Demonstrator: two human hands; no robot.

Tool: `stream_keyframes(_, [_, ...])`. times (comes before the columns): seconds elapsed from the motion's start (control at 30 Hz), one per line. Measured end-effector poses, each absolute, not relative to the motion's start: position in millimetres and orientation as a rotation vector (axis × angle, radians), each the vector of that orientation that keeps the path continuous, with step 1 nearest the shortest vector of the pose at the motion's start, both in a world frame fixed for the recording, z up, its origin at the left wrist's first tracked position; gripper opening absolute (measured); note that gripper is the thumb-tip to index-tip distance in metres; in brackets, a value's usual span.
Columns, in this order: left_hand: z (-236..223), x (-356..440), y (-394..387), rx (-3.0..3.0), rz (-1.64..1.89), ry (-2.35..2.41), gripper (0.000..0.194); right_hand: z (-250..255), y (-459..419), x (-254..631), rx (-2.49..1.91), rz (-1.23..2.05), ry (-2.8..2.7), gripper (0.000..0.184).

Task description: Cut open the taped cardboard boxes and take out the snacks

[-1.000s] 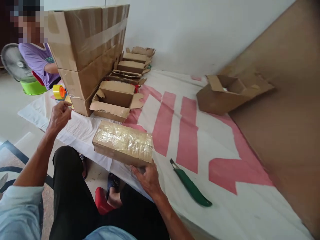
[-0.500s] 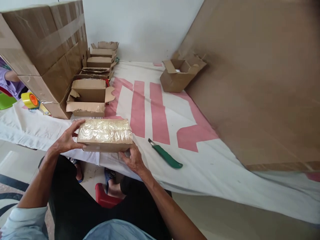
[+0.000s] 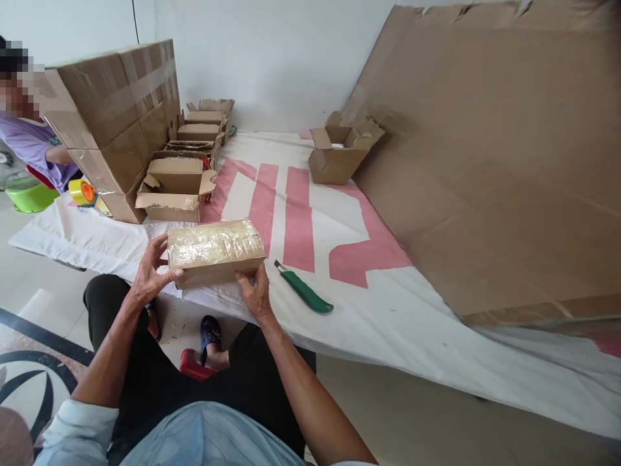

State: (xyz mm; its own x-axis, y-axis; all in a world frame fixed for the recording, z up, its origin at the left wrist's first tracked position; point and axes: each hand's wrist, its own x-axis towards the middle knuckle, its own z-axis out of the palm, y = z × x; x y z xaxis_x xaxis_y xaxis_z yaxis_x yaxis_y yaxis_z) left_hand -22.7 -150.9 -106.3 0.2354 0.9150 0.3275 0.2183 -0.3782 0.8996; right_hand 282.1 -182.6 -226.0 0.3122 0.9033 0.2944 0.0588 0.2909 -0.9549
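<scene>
A small cardboard box (image 3: pixel 215 251), its top covered in clear tape, is held over the near edge of a white and pink sheet (image 3: pixel 310 213). My left hand (image 3: pixel 152 270) grips its left end, thumb on the front face. My right hand (image 3: pixel 254 290) holds its lower right corner from underneath. The box is tilted slightly, right end higher. A green-handled utility knife (image 3: pixel 305 296) lies on the sheet just right of my right hand.
Open small boxes (image 3: pixel 175 187) stand in a row behind, beside a stack of large taped cartons (image 3: pixel 116 110). A yellow tape roll (image 3: pixel 82 192) lies at the left. Another open box (image 3: pixel 339 154) sits by a big leaning cardboard sheet (image 3: pixel 495 162). A person in purple (image 3: pixel 36 145) sits at far left.
My left hand came in from the upper left and took the box's left end. Both hands then lifted and tilted the box. The camera view swung right.
</scene>
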Motion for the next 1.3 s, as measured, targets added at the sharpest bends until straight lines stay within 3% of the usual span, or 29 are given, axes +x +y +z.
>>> stream_keyframes(0.23, [-108,-18,-166,1.728,1.244,0.99,0.076,-222,-190,282,-1.027,0.768,-1.082,0.077])
stream_keyframes(0.57, [-108,-10,-184,1.81,1.271,0.947,0.079,-229,-206,288,-0.977,0.745,-1.062,0.086])
stream_keyframes(0.77, [-109,-2,-206,1.822,1.32,0.975,0.066,-226,-211,287,-1.005,0.723,-1.087,0.085])
stream_keyframes(1.1, [-117,-4,-215,1.884,1.295,1.038,0.056,-211,-206,303,-1.072,0.74,-1.204,0.062])
stream_keyframes(1.3, [-102,-18,-183,1.856,1.207,1.032,0.036,-213,-207,300,-1.089,0.791,-1.184,0.065])
